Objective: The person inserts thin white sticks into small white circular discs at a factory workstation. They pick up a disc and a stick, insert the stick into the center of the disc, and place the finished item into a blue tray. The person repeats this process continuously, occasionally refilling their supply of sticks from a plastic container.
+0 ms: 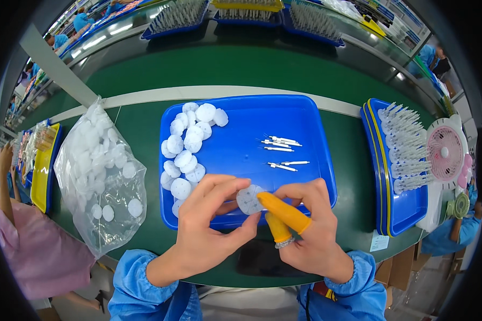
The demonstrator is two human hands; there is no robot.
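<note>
Low in the middle of the frame both hands meet over the near edge of a blue tray (305, 115); between them is a small white disc (248, 199), round and flat, with faint marks on its face. The left hand (206, 227) is curled about the disc's left side, its fingers bent over the top and its thumb under the lower rim, so it is closed on the disc; the right hand (310, 224) comes in from the right, mostly closed, with an orange finger cover (284, 209) on one finger whose tip rests on the disc's right edge; a second orange cover (278, 227) on another finger points down below it, with a silvery ring at its base; both arms wear blue sleeves (144, 289) that enter from the lower edge.

On the tray, down its left side, lies a loose heap of white discs (187, 147) of the same kind, running from the upper left corner to just beside the left hand; right of centre lie a few thin white pins (281, 143) in two small groups, well apart from the heap.

At the left of the frame a clear plastic bag (99, 176) holds more white discs; further left is a yellow tray (44, 171). At the right stands a stack of blue trays (407, 208) with rows of white pins laid in it, and just beside it a small pink fan (445, 151). Everything rests on a green table (284, 69); a person in pink is at the far left edge, another in blue at the lower right.
</note>
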